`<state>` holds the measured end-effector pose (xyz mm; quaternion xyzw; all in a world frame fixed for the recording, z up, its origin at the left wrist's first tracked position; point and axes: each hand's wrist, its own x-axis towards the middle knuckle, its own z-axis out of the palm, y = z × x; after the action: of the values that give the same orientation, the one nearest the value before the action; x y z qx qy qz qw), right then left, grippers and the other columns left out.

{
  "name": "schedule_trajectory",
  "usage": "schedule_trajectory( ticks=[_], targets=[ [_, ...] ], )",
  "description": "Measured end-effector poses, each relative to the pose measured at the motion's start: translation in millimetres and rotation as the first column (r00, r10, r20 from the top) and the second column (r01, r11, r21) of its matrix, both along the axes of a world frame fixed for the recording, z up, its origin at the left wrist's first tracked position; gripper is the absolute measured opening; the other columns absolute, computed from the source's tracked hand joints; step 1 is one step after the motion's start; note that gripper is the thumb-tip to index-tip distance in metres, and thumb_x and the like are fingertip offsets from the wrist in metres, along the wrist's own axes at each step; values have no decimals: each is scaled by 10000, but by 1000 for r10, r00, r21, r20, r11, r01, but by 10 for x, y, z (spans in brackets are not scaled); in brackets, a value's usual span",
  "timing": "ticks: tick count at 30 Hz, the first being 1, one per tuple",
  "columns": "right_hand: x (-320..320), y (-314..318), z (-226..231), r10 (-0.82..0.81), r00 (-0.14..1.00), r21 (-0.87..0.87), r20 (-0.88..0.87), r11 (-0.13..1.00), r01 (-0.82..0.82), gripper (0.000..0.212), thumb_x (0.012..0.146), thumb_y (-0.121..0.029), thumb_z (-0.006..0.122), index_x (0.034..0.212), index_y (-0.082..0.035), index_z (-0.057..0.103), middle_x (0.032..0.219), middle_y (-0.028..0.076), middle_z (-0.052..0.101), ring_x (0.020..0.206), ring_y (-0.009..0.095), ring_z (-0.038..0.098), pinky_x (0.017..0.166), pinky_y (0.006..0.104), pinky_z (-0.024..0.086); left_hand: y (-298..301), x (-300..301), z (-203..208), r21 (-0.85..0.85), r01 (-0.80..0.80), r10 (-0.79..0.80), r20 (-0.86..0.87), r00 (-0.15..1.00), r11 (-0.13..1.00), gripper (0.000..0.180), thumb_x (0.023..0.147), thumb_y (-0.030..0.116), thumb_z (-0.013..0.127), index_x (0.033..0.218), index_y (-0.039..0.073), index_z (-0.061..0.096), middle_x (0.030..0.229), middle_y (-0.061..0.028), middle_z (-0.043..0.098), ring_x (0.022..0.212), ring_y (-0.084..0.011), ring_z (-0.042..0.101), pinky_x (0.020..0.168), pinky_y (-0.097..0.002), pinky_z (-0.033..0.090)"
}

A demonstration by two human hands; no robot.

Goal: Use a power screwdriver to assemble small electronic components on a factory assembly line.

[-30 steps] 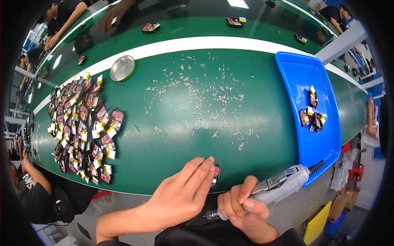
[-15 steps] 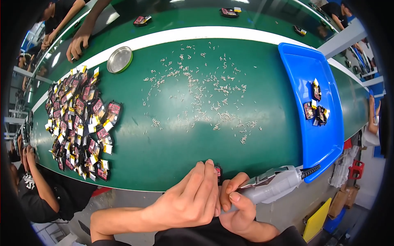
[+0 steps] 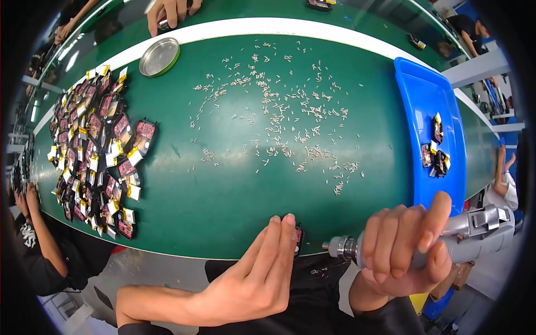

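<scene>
My left hand (image 3: 258,273) is at the near edge of the green table, fingers straight and pressed together. They close on a small black electronic module (image 3: 300,241) with a pink board, which is partly hidden behind the fingertips. To the right, my right hand (image 3: 399,245) is wrapped round a grey electric screwdriver (image 3: 481,241). Its metal nose and thin bit point left at the module, with a gap between them. Many small silver screws (image 3: 317,153) lie scattered over the middle of the table.
Similar modules with white and yellow tabs form a heap (image 3: 95,151) at the left. A blue tray (image 3: 427,97) on the right holds several. A round tin (image 3: 160,57) stands at the far left, near another person's hand (image 3: 173,10). More people sit around.
My right hand has swung right with the screwdriver, away from my left hand, and the bit now shows. My left hand stays at the module. The other person's hand has shifted right.
</scene>
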<state>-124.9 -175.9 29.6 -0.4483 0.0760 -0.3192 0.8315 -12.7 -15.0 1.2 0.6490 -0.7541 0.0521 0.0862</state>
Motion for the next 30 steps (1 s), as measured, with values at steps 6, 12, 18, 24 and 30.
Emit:
schedule_trajectory(
  ticks=[6, 12, 18, 24, 30],
  targets=[
    [104, 6, -134, -49, 999, -102, -11, 994, 48, 151, 920, -205, 464, 878, -81, 388, 476, -6, 434, 342, 109, 436, 423, 250, 396, -14, -8, -34, -54, -20, 19, -18, 1000, 998, 229, 718, 10, 606, 883, -135, 673, 1023, -279, 650, 931, -344, 652, 789, -330, 569],
    [113, 7, -107, 26, 999, 9, -46, 1000, -26, 205, 864, -146, 629, 896, -57, 447, 543, 53, 501, 431, 177, 473, 459, 307, 422, -13, 23, -104, -104, -24, 20, -45, 999, 994, 209, 727, 8, 598, 864, -131, 673, 983, -254, 667, 908, -329, 659, 775, -323, 571],
    [392, 96, -14, 136, 987, -169, -88, 974, -150, 246, 817, -95, 648, 693, -58, 440, 466, 24, 462, 349, 145, 408, 364, 293, 357, 14, 139, -47, -105, -9, 5, -38, 999, 994, 307, 730, 127, 548, 880, -108, 677, 1036, -245, 658, 962, -316, 632, 898, -342, 518],
    [319, 104, 37, 134, 970, -84, -201, 985, -153, 238, 749, -179, 752, 741, -27, 568, 611, 80, 604, 511, 186, 576, 496, 282, 460, 65, 113, 24, -50, -14, 13, -19, 1000, 999, 419, 710, 171, 518, 955, -144, 645, 1093, -263, 632, 1000, -324, 614, 937, -362, 479],
    [275, 14, -47, 276, 961, -163, 22, 949, -268, 208, 766, -86, 672, 692, -10, 493, 516, 88, 543, 402, 171, 500, 400, 283, 432, 132, -19, -67, -102, -44, 40, -43, 998, 994, 427, 742, 154, 524, 1036, -144, 611, 1121, -252, 612, 1082, -333, 581, 987, -386, 441]
  ],
)
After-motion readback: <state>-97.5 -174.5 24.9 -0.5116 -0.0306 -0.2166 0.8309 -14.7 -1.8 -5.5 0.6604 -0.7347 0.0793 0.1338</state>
